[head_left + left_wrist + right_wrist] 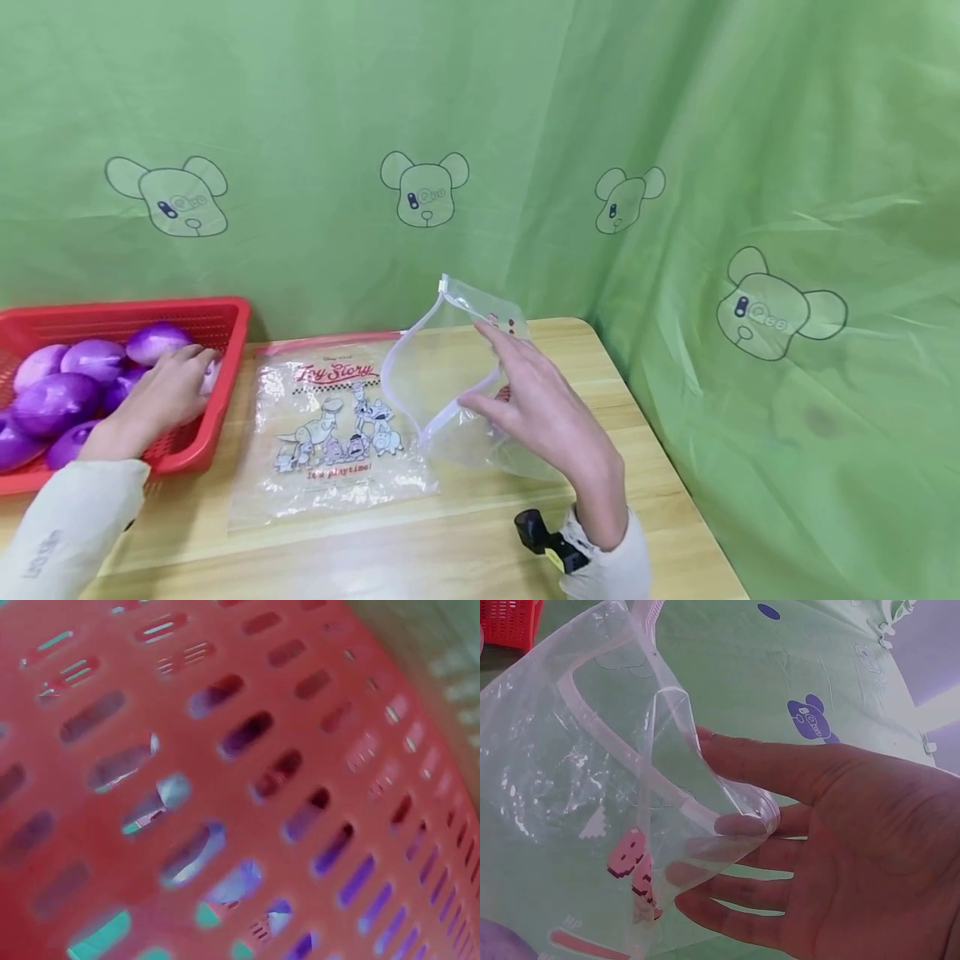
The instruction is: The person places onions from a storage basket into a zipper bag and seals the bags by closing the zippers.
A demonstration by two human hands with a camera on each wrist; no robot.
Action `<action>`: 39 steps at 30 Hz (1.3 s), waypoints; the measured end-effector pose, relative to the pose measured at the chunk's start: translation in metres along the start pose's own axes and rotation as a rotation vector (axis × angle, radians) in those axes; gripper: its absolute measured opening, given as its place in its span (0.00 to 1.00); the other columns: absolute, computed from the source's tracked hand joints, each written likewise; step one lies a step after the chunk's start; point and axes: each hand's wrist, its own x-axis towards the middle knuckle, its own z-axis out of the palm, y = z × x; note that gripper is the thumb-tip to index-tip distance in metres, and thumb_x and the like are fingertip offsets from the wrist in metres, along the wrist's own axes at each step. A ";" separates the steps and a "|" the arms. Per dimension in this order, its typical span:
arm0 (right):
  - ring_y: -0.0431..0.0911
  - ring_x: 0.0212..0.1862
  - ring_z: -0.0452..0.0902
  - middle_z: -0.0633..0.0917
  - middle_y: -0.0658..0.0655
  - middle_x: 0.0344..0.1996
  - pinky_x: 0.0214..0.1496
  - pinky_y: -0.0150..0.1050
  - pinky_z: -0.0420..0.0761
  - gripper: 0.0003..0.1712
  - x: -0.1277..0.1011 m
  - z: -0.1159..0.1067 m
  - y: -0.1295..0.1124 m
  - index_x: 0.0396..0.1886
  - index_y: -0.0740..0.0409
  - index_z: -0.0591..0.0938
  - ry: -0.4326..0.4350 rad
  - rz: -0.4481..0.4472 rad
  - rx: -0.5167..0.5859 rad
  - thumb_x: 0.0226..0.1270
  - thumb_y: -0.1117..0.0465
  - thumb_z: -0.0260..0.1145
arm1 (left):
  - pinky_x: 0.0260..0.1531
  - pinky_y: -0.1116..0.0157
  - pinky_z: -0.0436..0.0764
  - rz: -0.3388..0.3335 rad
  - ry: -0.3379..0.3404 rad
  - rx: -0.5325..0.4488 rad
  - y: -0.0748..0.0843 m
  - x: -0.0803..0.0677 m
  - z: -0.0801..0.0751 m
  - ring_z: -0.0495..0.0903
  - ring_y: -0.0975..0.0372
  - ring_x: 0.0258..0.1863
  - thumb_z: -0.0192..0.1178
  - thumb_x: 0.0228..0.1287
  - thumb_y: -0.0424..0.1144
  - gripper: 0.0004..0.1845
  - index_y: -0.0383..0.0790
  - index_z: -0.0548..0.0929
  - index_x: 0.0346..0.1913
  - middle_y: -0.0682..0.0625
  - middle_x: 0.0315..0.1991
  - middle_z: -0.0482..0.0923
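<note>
My left hand (168,392) reaches into the red basket (238,350), its fingers curled over a pale, glossy rounded object (211,377) at the right wall. Several glossy purple rounded objects (56,404) lie beside that hand. The left wrist view is filled by the slotted basket wall (202,757), with purple showing through its slots. My right hand (543,408) touches a clear zip bag (408,375) at one side of its wide mouth. Thumb and fingers (742,896) are spread apart there, some of them seen through the film.
A flat clear bag printed "Toy Story" (337,433) lies on the wooden table (360,550) between the basket and the upright bag. A green curtain (510,125) with bear-head outlines hangs behind and along the right. A black device (551,542) is strapped at my right wrist.
</note>
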 end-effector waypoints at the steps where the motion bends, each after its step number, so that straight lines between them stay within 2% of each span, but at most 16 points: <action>1: 0.54 0.73 0.62 0.65 0.57 0.74 0.76 0.55 0.57 0.50 0.000 0.000 0.000 0.78 0.53 0.58 -0.005 0.006 0.004 0.63 0.48 0.72 | 0.53 0.32 0.70 -0.002 -0.015 0.008 0.000 0.001 -0.001 0.68 0.25 0.53 0.67 0.49 0.30 0.29 0.16 0.74 0.54 0.18 0.53 0.70; 7: 0.54 0.76 0.55 0.61 0.57 0.76 0.76 0.52 0.55 0.50 0.000 0.004 0.002 0.78 0.53 0.58 -0.064 0.056 0.019 0.63 0.48 0.73 | 0.52 0.31 0.69 -0.040 -0.078 -0.005 -0.002 0.003 -0.005 0.67 0.25 0.53 0.66 0.49 0.32 0.28 0.19 0.76 0.54 0.19 0.51 0.70; 11: 0.54 0.76 0.57 0.61 0.57 0.76 0.76 0.52 0.57 0.50 0.001 0.005 0.003 0.78 0.54 0.58 -0.076 0.063 0.011 0.63 0.47 0.73 | 0.46 0.27 0.70 -0.106 -0.145 -0.018 -0.003 0.001 -0.007 0.63 0.22 0.53 0.65 0.52 0.35 0.29 0.22 0.75 0.57 0.18 0.54 0.67; 14: 0.54 0.76 0.56 0.61 0.58 0.76 0.76 0.52 0.57 0.50 0.001 0.005 0.004 0.78 0.55 0.59 -0.074 0.053 0.003 0.63 0.47 0.73 | 0.48 0.26 0.69 -0.118 -0.176 -0.015 -0.003 -0.003 -0.008 0.62 0.21 0.54 0.65 0.50 0.34 0.30 0.21 0.75 0.57 0.18 0.55 0.66; 16: 0.53 0.76 0.56 0.61 0.58 0.76 0.76 0.51 0.57 0.50 0.002 0.004 0.004 0.78 0.55 0.59 -0.071 0.048 -0.001 0.63 0.47 0.73 | 0.50 0.27 0.67 -0.104 -0.170 -0.024 -0.002 -0.004 -0.008 0.63 0.21 0.54 0.66 0.47 0.32 0.31 0.20 0.75 0.56 0.18 0.55 0.67; 18: 0.53 0.76 0.56 0.61 0.58 0.76 0.76 0.51 0.57 0.50 0.003 0.004 0.003 0.78 0.55 0.59 -0.070 0.046 -0.003 0.63 0.47 0.73 | 0.48 0.30 0.71 -0.083 -0.139 -0.044 -0.002 -0.005 -0.008 0.69 0.24 0.49 0.66 0.44 0.29 0.30 0.20 0.75 0.54 0.20 0.51 0.71; 21: 0.53 0.76 0.56 0.61 0.58 0.76 0.76 0.51 0.57 0.49 0.004 0.004 0.003 0.78 0.54 0.59 -0.071 0.046 0.000 0.63 0.47 0.72 | 0.39 0.38 0.77 -0.095 -0.090 -0.093 -0.001 -0.008 -0.012 0.76 0.33 0.38 0.67 0.40 0.27 0.31 0.20 0.75 0.53 0.25 0.41 0.77; 24: 0.53 0.76 0.57 0.62 0.58 0.76 0.76 0.51 0.58 0.49 0.004 0.004 0.002 0.78 0.55 0.59 -0.071 0.043 0.001 0.63 0.47 0.72 | 0.29 0.44 0.76 -0.133 -0.050 -0.120 0.000 -0.012 -0.018 0.77 0.41 0.30 0.68 0.40 0.26 0.29 0.20 0.75 0.51 0.30 0.32 0.78; 28: 0.53 0.75 0.57 0.63 0.57 0.75 0.76 0.51 0.58 0.49 0.005 0.003 0.002 0.78 0.55 0.59 -0.068 0.045 -0.008 0.63 0.47 0.72 | 0.33 0.38 0.75 -0.184 -0.041 -0.129 0.002 -0.017 -0.022 0.76 0.35 0.38 0.67 0.47 0.30 0.26 0.23 0.75 0.52 0.25 0.39 0.76; 31: 0.52 0.76 0.56 0.63 0.57 0.76 0.76 0.50 0.58 0.49 0.006 0.002 0.001 0.78 0.55 0.59 -0.069 0.044 -0.014 0.63 0.47 0.72 | 0.37 0.34 0.73 -0.202 -0.036 -0.115 0.005 -0.020 -0.023 0.74 0.28 0.43 0.69 0.49 0.32 0.28 0.21 0.74 0.52 0.21 0.41 0.74; 33: 0.52 0.76 0.56 0.63 0.57 0.76 0.76 0.51 0.58 0.49 0.006 0.002 0.001 0.78 0.55 0.59 -0.065 0.041 -0.014 0.64 0.47 0.72 | 0.39 0.34 0.73 -0.204 -0.027 -0.095 0.007 -0.022 -0.024 0.74 0.27 0.41 0.70 0.48 0.34 0.29 0.18 0.73 0.52 0.21 0.39 0.75; 36: 0.53 0.76 0.56 0.63 0.58 0.75 0.76 0.51 0.57 0.49 0.005 0.003 0.001 0.78 0.55 0.59 -0.068 0.043 -0.003 0.63 0.48 0.73 | 0.35 0.37 0.73 -0.225 -0.020 -0.083 0.010 -0.026 -0.024 0.75 0.27 0.37 0.70 0.49 0.35 0.28 0.18 0.75 0.49 0.22 0.34 0.77; 39: 0.53 0.76 0.56 0.62 0.59 0.75 0.76 0.51 0.57 0.49 0.002 0.006 0.002 0.78 0.54 0.59 -0.083 0.051 0.009 0.63 0.48 0.73 | 0.32 0.38 0.73 -0.270 -0.026 -0.111 0.016 -0.036 -0.022 0.76 0.27 0.38 0.71 0.49 0.37 0.27 0.22 0.77 0.49 0.21 0.37 0.77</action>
